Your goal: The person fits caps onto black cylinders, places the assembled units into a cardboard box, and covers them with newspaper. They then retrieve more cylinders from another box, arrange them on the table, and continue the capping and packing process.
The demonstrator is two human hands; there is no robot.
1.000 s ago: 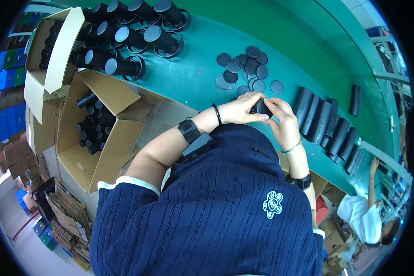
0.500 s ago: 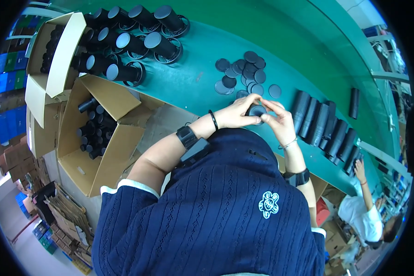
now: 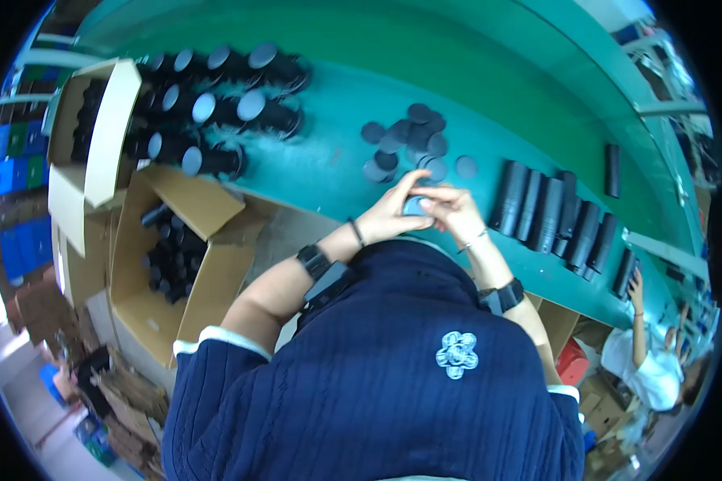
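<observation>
Close in front of my body, a round black piece with a grey disc face (image 3: 414, 206) sits between both hands; its lower part is hidden. My left hand (image 3: 389, 212) is wrapped round its left side. Fingers of my right hand (image 3: 455, 212) close on it from the right, thumb against the disc face. Just beyond lies a loose pile of flat dark discs (image 3: 419, 135) on the green table (image 3: 329, 152). To the right of my hands, several black tubes (image 3: 544, 210) lie side by side.
Disc-topped black cylinders on round bases (image 3: 274, 117) stand in rows at the far left. Beside them are an open carton (image 3: 108, 144) of black parts and a lower carton (image 3: 140, 297) of black tubes. At the right, a co-worker's hand (image 3: 636, 290) touches a black tube.
My view has shifted, so the table contents sit differently in the picture. The round piece is tilted in my hands, and my right fingers now reach further over it.
</observation>
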